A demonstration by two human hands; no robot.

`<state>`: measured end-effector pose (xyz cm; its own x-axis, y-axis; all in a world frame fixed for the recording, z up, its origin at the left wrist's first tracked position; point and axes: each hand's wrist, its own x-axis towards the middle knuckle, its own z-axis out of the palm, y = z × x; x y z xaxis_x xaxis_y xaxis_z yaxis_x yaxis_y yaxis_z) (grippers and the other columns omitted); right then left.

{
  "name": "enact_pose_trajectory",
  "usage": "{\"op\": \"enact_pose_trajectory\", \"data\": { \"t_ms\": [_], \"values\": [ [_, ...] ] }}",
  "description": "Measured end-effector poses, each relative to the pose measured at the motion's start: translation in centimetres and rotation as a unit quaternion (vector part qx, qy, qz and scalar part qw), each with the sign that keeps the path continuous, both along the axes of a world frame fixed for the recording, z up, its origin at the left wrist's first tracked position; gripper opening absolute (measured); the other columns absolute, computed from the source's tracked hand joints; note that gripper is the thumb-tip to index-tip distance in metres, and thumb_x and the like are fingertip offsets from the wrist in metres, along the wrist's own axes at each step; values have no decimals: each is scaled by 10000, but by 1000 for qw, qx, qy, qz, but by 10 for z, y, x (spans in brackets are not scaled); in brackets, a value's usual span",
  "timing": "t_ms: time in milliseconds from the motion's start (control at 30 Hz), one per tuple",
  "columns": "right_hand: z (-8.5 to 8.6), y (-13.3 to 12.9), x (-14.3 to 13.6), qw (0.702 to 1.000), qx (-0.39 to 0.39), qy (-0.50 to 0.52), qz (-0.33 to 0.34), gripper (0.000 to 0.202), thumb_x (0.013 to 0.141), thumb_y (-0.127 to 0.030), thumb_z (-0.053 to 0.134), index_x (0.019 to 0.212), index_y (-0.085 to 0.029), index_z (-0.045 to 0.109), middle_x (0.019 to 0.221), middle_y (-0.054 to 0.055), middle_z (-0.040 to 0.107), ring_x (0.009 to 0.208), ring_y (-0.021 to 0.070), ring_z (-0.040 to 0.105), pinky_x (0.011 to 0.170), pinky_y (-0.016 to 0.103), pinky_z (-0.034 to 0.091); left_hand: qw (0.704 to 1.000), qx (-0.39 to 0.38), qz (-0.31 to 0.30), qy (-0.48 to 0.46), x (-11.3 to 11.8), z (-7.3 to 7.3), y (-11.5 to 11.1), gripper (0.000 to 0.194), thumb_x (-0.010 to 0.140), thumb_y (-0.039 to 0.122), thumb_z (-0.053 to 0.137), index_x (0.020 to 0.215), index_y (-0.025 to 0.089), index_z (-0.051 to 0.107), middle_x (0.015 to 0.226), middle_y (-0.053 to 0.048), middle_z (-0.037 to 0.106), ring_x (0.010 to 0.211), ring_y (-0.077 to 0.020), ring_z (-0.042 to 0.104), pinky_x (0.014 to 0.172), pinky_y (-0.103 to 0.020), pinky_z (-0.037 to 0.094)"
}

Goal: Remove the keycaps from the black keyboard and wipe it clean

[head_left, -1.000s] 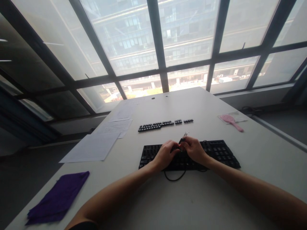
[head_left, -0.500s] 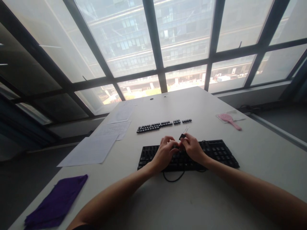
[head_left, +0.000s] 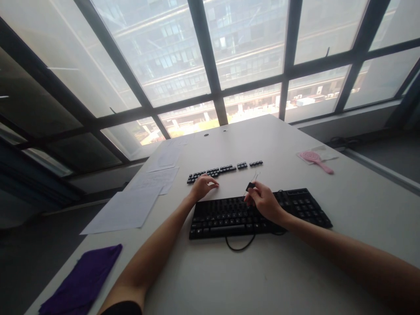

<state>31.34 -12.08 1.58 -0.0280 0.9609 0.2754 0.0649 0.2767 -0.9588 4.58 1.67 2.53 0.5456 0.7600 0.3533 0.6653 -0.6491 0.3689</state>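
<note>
A black keyboard (head_left: 226, 218) lies on the table, with keycaps on its lower rows and bare switches along its upper rows. Above its middle, my right hand (head_left: 264, 203) is closed round a keycap puller (head_left: 250, 186) with a black grip and thin wire prongs. My left hand (head_left: 202, 188) is just beyond the keyboard's far left edge, its thumb and fingers brought together. Anything small in that pinch is too hidden to make out. Right by it runs a line of loose black keycaps (head_left: 227, 169), set out in groups; the hand covers part of the left group.
Paper sheets (head_left: 126, 210) lie along the table's left side, with a folded purple cloth (head_left: 83, 275) nearer me. A pink hairbrush (head_left: 315, 159) rests on clear plastic at the right. The keyboard's cable (head_left: 241, 249) loops out at the front.
My left hand has left the keyboard and the puller, going left and away from me to the loose keycaps. My right hand stays over the keyboard with the keycap puller.
</note>
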Motion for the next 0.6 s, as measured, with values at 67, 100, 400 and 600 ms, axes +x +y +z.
{"op": "enact_pose_trajectory", "data": {
  "t_ms": [67, 100, 400, 600],
  "values": [
    [0, 0, 0, 1000, -3, 3, 2, 185, 956, -373, 491, 889, -203, 517, 681, 19, 686, 559, 168, 632, 523, 273, 452, 1000, 17, -7, 5, 3, -3, 5, 67, 798, 297, 755, 775, 234, 759, 894, -30, 730, 865, -189, 613, 885, -351, 464],
    [0, 0, 0, 1000, -5, 4, 2, 184, 955, -374, 492, 894, -202, 517, 682, 18, 685, 557, 167, 631, 521, 273, 450, 1000, 27, -6, 6, 5, -4, 8, 67, 804, 294, 750, 776, 234, 758, 942, -36, 719, 917, -195, 606, 917, -363, 455],
    [1, -1, 1, 1000, -11, -16, 10, 196, 960, -375, 492, 885, -199, 535, 682, 19, 684, 570, 168, 630, 541, 276, 451, 995, 95, 18, 15, 21, -5, 32, 34, 794, 261, 756, 800, 227, 757, 1076, -58, 639, 1061, -244, 489, 989, -405, 423],
    [2, -2, 1, 999, -17, -23, 17, 205, 958, -378, 498, 857, -204, 533, 691, 24, 693, 579, 169, 633, 553, 280, 461, 994, 107, 33, 10, 23, -7, 34, 50, 805, 266, 741, 813, 216, 746, 1077, -71, 632, 1051, -259, 478, 983, -430, 427]
  ]
}}
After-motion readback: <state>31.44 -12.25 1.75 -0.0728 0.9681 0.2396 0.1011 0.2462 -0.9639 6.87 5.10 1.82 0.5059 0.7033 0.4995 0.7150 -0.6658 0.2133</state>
